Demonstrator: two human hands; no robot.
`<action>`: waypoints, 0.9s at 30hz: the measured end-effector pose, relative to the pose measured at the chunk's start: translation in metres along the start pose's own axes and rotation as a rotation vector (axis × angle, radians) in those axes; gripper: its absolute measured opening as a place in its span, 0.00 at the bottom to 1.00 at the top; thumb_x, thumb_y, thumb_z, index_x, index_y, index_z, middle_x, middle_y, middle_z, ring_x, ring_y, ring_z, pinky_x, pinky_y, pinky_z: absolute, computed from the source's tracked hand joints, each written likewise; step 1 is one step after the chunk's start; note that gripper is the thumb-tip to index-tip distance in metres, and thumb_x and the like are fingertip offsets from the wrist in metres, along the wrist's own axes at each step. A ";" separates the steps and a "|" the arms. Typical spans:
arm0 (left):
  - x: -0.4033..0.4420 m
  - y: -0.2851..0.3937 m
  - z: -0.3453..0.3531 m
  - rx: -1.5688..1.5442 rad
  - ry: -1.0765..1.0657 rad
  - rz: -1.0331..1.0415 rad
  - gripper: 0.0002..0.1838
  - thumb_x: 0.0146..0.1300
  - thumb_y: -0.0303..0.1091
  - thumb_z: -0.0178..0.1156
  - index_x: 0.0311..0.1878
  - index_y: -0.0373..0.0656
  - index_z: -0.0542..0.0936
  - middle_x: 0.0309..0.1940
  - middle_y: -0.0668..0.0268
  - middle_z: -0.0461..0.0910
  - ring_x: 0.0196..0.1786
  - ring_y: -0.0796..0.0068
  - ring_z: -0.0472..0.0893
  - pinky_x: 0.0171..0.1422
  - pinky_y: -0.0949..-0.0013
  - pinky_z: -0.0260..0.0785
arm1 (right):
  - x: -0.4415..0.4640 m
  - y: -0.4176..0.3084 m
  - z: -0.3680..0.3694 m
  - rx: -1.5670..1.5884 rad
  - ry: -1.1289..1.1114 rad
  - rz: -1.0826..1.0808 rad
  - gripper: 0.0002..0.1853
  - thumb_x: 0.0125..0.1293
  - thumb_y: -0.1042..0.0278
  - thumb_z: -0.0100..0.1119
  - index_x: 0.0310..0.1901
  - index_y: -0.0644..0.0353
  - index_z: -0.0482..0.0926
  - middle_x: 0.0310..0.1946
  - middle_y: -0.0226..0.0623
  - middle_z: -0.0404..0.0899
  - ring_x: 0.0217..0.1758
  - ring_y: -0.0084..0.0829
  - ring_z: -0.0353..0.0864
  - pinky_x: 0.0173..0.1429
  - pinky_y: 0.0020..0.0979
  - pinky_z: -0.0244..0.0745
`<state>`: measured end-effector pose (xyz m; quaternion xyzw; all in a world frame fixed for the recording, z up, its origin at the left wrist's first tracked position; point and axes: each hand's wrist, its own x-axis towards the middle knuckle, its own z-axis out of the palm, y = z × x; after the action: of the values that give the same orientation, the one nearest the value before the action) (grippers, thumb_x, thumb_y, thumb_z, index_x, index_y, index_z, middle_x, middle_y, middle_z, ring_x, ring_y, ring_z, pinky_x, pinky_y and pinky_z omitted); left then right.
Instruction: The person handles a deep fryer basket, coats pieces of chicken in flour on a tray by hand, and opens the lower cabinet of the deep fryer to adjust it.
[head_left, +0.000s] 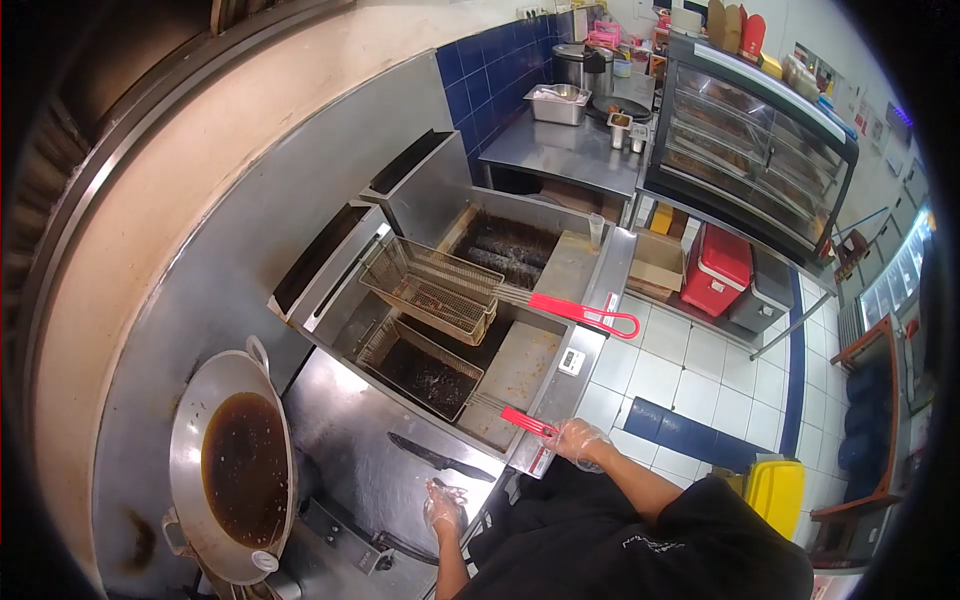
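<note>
My right hand (583,442), in a clear plastic glove, is closed round the end of the red handle (528,421) of the near fryer basket (425,365). That wire basket sits low in the fryer, partly in dark oil. My left hand (443,506), also gloved, is over the steel counter (365,420), its fingers somewhat apart. Just beyond its fingertips lies a long dark utensil (440,457) that looks like a knife. A second fryer basket (430,290), with a red handle pointing right, rests raised above the fryer.
A wok (240,465) of brown liquid stands to the left, with a dial thermometer (264,561) on its rim. A small white timer (571,361) is on the fryer's front edge. Beyond are a display cabinet (755,140), a red cooler (717,266) and a yellow bin (775,497).
</note>
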<state>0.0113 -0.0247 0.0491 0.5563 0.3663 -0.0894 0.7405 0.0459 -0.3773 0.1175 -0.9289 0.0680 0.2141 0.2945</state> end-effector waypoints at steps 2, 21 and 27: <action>-0.003 0.002 0.001 0.004 -0.006 0.006 0.37 0.80 0.67 0.41 0.37 0.39 0.80 0.25 0.62 0.81 0.25 0.74 0.76 0.32 0.69 0.70 | -0.002 -0.004 -0.004 0.004 -0.008 0.017 0.28 0.66 0.40 0.59 0.43 0.63 0.87 0.41 0.60 0.86 0.49 0.60 0.86 0.56 0.53 0.81; 0.009 -0.008 -0.003 -0.087 0.006 0.004 0.38 0.78 0.69 0.45 0.36 0.38 0.79 0.27 0.59 0.82 0.24 0.71 0.78 0.29 0.70 0.72 | -0.001 0.002 -0.001 0.038 0.024 -0.037 0.32 0.65 0.35 0.61 0.40 0.64 0.87 0.38 0.62 0.86 0.47 0.61 0.86 0.55 0.52 0.81; 0.007 -0.008 -0.003 -0.025 0.010 0.031 0.38 0.80 0.67 0.42 0.34 0.38 0.79 0.27 0.59 0.82 0.25 0.72 0.78 0.32 0.69 0.73 | 0.000 0.004 0.000 0.056 0.030 -0.036 0.32 0.65 0.36 0.61 0.38 0.65 0.87 0.37 0.62 0.86 0.46 0.61 0.86 0.53 0.52 0.81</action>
<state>0.0105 -0.0227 0.0387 0.5530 0.3623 -0.0707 0.7469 0.0444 -0.3806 0.1155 -0.9245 0.0617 0.1928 0.3230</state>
